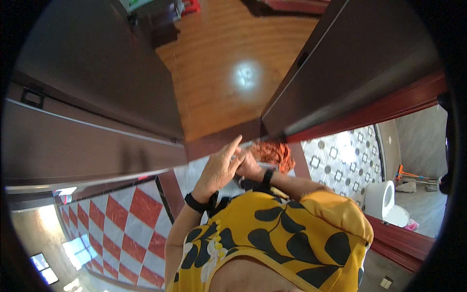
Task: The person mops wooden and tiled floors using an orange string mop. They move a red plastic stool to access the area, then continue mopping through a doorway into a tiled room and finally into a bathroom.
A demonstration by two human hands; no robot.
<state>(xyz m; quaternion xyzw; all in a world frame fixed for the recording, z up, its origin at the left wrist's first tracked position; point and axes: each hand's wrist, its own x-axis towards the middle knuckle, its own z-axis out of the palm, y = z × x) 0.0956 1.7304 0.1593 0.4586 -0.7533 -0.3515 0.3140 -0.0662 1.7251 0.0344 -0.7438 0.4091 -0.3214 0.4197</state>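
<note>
My left hand (219, 168) is raised before my chest, fingers pointing up and forward, a black band at its wrist. Close against it, partly behind its fingers, is my right hand (249, 164), also with a black wristband. No object shows in either hand; the right fingers are partly hidden, so their pose is unclear. Just beyond the right hand, on the floor, lies an orange-red mop head or bundle of cloth strips (275, 153). A yellow top with dark leaf shapes (270, 233) covers my torso.
A doorway with dark door panels (350, 69) opens onto a shiny brown wooden floor (219, 95). To the right, a white toilet (379, 200) stands past a red door frame (365, 116). Red and white diamond tiles (124, 233) cover the floor at left.
</note>
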